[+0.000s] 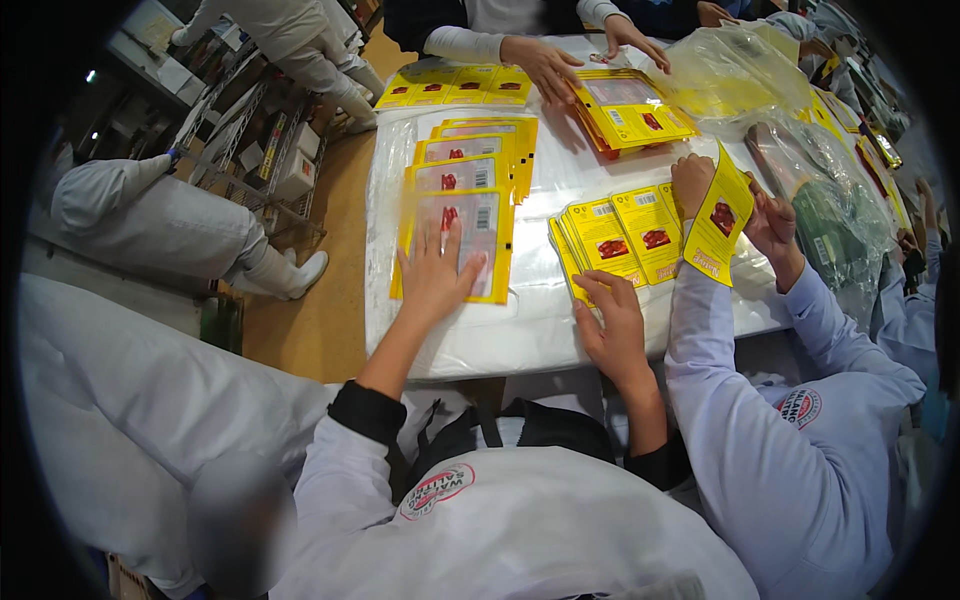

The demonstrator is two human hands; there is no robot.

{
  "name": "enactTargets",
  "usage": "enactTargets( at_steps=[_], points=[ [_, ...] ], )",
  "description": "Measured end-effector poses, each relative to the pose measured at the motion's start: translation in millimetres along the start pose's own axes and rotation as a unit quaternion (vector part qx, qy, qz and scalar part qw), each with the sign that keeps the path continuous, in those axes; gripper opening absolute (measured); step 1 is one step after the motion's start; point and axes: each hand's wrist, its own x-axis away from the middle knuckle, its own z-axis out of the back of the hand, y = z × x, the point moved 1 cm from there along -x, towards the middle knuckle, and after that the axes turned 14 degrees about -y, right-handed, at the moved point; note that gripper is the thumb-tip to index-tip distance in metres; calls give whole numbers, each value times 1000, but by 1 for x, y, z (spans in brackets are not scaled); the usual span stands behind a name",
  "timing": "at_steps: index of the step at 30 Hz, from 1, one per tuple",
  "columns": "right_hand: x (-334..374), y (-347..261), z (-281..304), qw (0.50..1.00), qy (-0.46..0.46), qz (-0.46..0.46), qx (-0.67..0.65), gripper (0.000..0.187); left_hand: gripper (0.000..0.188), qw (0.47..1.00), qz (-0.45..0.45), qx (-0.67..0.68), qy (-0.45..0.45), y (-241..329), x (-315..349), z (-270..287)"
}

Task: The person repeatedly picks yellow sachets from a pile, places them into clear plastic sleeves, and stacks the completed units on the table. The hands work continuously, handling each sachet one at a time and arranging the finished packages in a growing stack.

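Observation:
Spread fingers of my left hand (440,275) lie flat on the nearest clear-windowed plastic pouch (475,245), which has yellow borders. Several more such pouches (480,150) overlap in a row beyond it. My right hand (612,322) rests its fingertips on the near edge of a fanned stack of yellow printed cards (600,240); its fingers are apart and slightly bent, with nothing visibly gripped. Just right of it, a co-worker's hands (770,220) hold up one yellow card (720,215).
Across the white-covered table (540,335), another person's hands (545,65) touch a pile of pouches (635,110). Yellow card sheets (455,85) lie at the far left. Clear plastic bags (740,75) cover the right side. People in white and shelves (260,150) stand left.

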Motion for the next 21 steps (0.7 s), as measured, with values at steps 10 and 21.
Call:
enactTargets(
  at_steps=[10, 21],
  points=[
    [-9, -33, -64, 964, -218, 93, 117, 43, 61, 725, -218, 652, -40, 126, 2, 63],
    [-6, -20, -68, 957, -237, 116, 124, 50, 47, 468, -212, 855, -75, 259, 14, 48]
  ],
)
